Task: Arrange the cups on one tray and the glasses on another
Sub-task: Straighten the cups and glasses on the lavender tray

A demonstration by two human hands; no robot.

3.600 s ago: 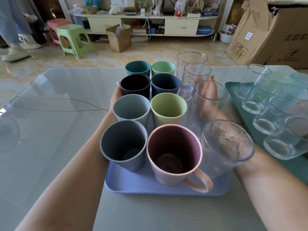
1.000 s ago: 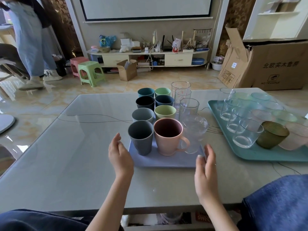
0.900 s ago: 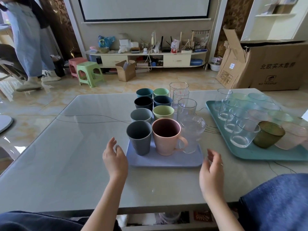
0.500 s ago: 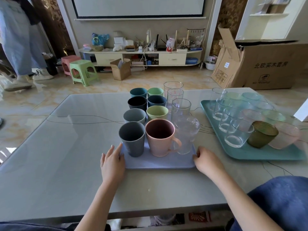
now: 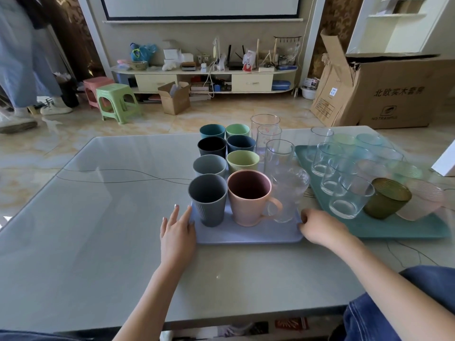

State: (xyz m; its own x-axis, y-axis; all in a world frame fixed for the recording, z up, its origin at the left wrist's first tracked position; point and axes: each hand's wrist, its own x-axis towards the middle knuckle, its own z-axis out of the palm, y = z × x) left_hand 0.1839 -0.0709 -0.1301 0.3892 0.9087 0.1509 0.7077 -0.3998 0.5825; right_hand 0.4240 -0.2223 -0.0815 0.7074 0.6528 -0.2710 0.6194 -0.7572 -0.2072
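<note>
A lavender tray (image 5: 246,236) sits mid-table with two columns of coloured cups, a dark grey cup (image 5: 208,199) and a pink mug (image 5: 248,198) nearest me. Along its right side stand clear glasses, a textured glass (image 5: 288,193) in front and tall glasses (image 5: 279,153) behind. My left hand (image 5: 177,232) lies with straight fingers against the tray's front left edge. My right hand (image 5: 320,227) has its fingers curled round the tray's front right corner. A teal tray (image 5: 394,230) to the right holds several glasses, including a green glass (image 5: 387,201) and a pink glass (image 5: 423,203).
A white object (image 5: 445,161) sits at the table's right edge. Beyond the table are a big cardboard box (image 5: 394,92), a green stool (image 5: 115,99), a small open box (image 5: 174,97), and a person's legs (image 5: 22,70) at the far left. The table's near edge runs just before my knees.
Both hands have come forward from hovering over the table to the lavender tray's front corners. The right hand's fingers have curled round its corner. Cups and glasses have not moved.
</note>
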